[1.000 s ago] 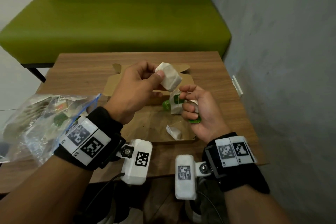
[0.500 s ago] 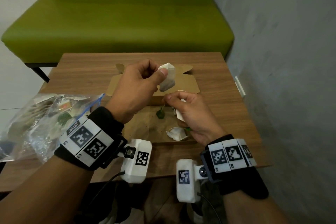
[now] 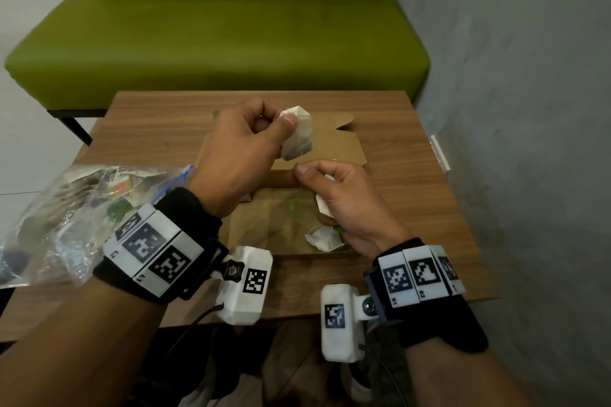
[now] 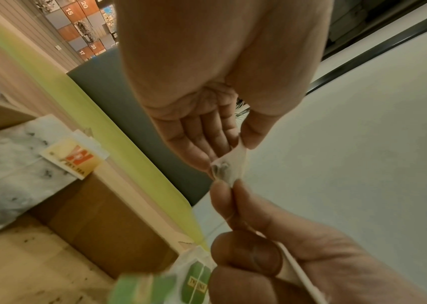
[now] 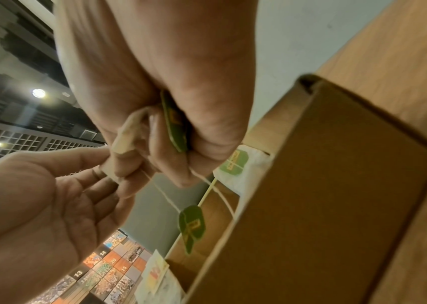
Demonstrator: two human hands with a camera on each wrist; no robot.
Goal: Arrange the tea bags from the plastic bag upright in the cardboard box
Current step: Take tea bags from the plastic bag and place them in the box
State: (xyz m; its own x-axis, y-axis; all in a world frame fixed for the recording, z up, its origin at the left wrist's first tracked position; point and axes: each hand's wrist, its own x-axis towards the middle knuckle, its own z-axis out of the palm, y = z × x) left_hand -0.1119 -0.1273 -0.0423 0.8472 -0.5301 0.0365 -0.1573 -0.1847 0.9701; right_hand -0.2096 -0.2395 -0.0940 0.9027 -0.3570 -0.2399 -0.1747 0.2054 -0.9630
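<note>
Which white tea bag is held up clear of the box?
The white paper tea bag pinched by the left hand; another lies in the brown cardboard box.

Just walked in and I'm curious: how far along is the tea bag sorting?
Early days. Done: one tea bag lies in the box, flat rather than upright, and the wrist views show at least one more inside. In hand: the left hand pinches a bag above the box, and the right hand holds another with its green tag. Left: the plastic bag still holds many.

White tea bag [image 3: 297, 135] aloft above open cardboard box [image 3: 344, 155]
</note>
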